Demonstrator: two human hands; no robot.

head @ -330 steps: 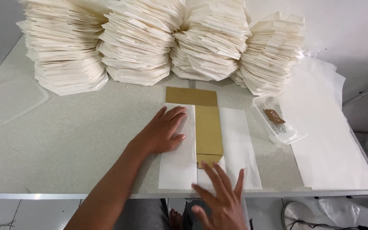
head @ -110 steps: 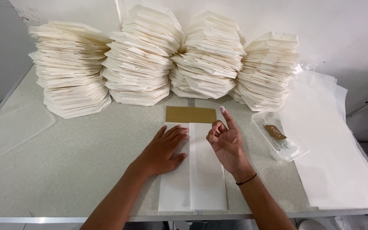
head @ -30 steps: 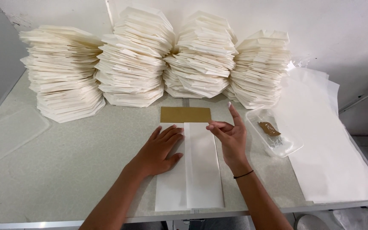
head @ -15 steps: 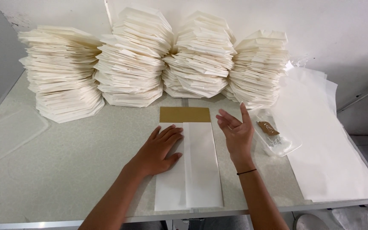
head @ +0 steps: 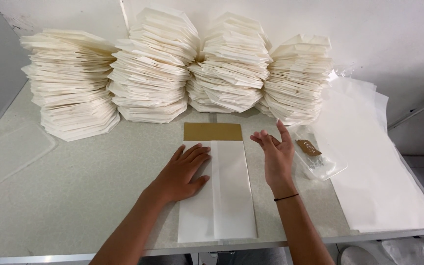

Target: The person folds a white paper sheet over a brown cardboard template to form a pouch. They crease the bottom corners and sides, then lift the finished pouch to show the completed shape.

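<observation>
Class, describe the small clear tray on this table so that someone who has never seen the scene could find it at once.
Start at the four tall stacks of cream paper along the wall, then drop from the rightmost stack to the table. The tray lies there, between the right hand and the flat white sheets. Unlike all the paper, it is see-through plastic, with a small brown tag inside.

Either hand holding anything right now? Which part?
No grip. Left hand presses flat on the folded white paper's left flap; right hand hovers open, empty.
</observation>
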